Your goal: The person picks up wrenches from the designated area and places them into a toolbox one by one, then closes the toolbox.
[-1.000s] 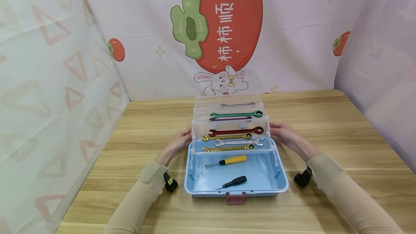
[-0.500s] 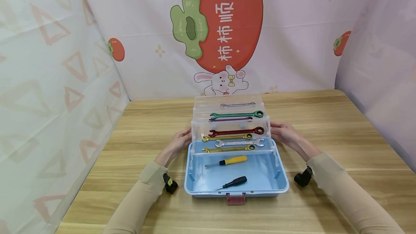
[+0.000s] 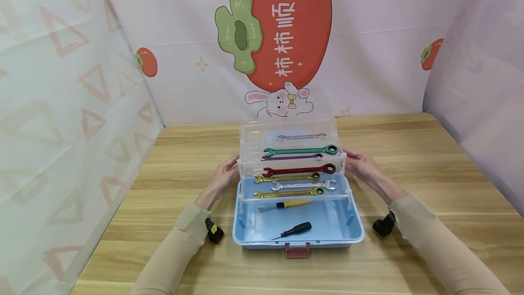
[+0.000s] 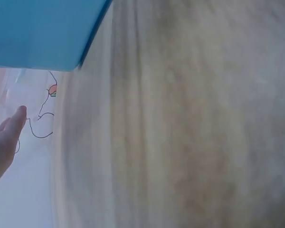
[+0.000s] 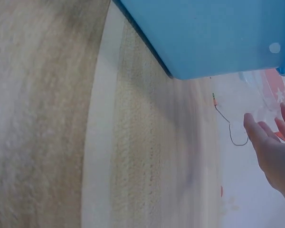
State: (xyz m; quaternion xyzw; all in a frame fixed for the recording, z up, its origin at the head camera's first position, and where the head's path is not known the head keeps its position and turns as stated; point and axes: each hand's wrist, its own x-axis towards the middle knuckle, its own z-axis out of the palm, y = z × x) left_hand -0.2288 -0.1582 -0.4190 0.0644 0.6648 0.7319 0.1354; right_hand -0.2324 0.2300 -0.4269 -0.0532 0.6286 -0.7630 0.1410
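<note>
A blue toolbox [image 3: 327, 229] stands open on the table, its clear stepped trays [image 3: 250, 167] raised over its rear half. Wrenches lie in the trays, among them a green wrench [image 3: 300, 150], a red wrench [image 3: 299, 170] and a silver open-end wrench [image 3: 303, 185]. In the base are a yellow-handled screwdriver [image 3: 288, 204] and a black-handled screwdriver [image 3: 296, 229]. My left hand [image 3: 226, 174] is at the trays' left side, my right hand [image 3: 362, 167] at their right. Both have extended fingers in the wrist views; the fingertips are partly hidden behind the clear plastic in the head view.
The wooden table [image 3: 184, 149] extends around the toolbox. A pink latch [image 3: 297, 251] hangs at the box's front. Behind the table is a printed curtain [image 3: 180, 81], and more fabric hangs at the left and right.
The clear trays have shifted forward and down toward me, partly covering the yellow screwdriver. A blue patch now shows through the plastic at the back. My hands moved slightly beside the trays.
</note>
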